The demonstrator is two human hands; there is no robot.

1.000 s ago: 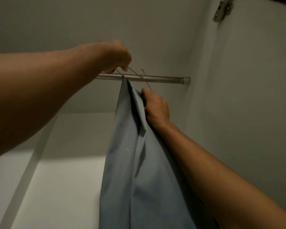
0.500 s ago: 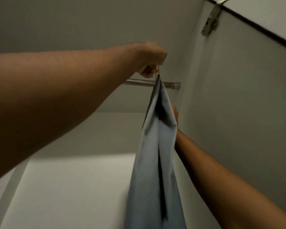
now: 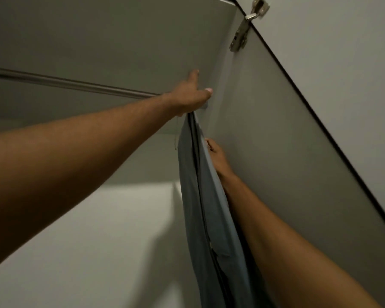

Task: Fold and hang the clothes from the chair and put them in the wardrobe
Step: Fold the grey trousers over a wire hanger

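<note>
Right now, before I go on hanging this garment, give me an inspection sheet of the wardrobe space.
Surface: pale wardrobe floor, bare where seen.
Job's things: blue-grey garment hangs at the right end of the rail, close to the side panel; hanger hidden.
Clutter: nothing seen.
Hands: left hand at the garment's top, fingers extended; right hand behind the cloth, grip unclear.
Cables: nothing seen.
Surroundings: metal hinge on the open door.
</note>
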